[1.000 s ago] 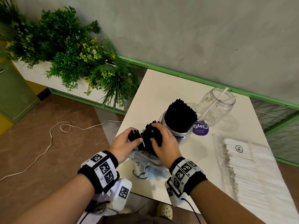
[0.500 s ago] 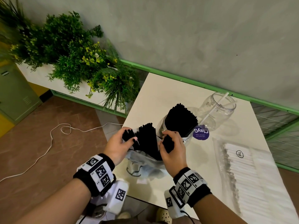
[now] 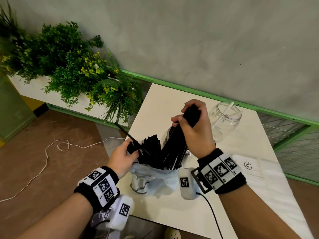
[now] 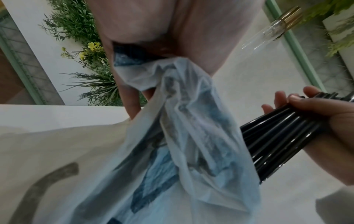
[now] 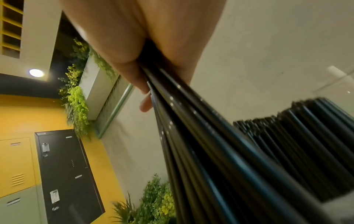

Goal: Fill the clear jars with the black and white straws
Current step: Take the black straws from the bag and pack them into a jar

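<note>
On the pale rectangular surface (image 3: 155, 104), a crumpled translucent plastic bag (image 3: 155, 180) lies at the near edge, black plastic straws (image 3: 151, 152) rising out of it. Behind the bag stands a clear plastic jar (image 3: 168, 135), mostly hidden. Farther right and behind stands a second clear jar (image 3: 224, 121) with a white straw (image 3: 228, 107) in it. A flat pack of white straws (image 3: 262, 183) lies right of the bag. A leafy green planter (image 3: 69, 66) stands left of the surface.

My right hand (image 3: 194, 130) is raised at about one o'clock, fingers (image 3: 177, 120) curled tight around a bundle of black straws (image 3: 174, 145), wrist bent, forearm running back toward five o'clock. My left hand (image 3: 123, 156) sits lower at eleven o'clock, fingers pinching more black straws together with the plastic bag (image 4: 184, 136), forearm toward seven o'clock.
</note>
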